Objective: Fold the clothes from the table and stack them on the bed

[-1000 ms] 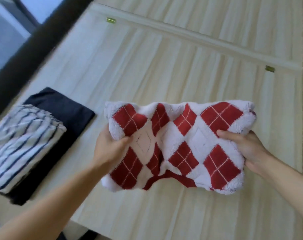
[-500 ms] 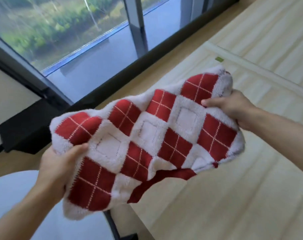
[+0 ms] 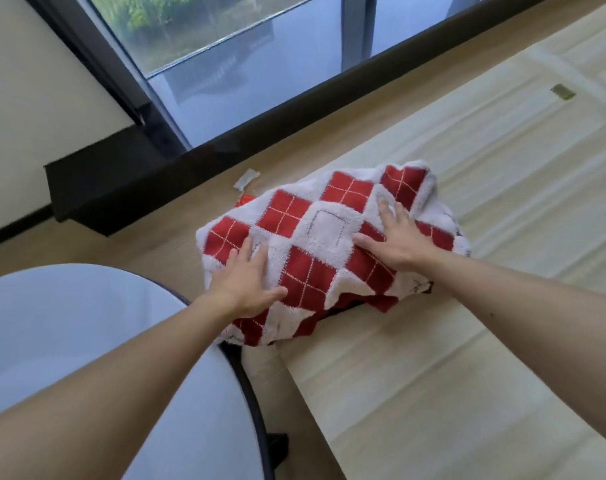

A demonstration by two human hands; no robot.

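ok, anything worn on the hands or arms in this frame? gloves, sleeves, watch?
Nothing worn. The left hand and right hand are bare: no gloves, and no rings show on the fingers. The left forearm and right forearm are bare to the frame's edge, with no sleeve, watch or band at either wrist.

bright daylight via window (image 3: 246, 57) | soft blur | wide-angle edge bowing

A paper scrap (image 3: 246, 177) lies on the wooden floor (image 3: 176, 244) below the window (image 3: 242, 74).
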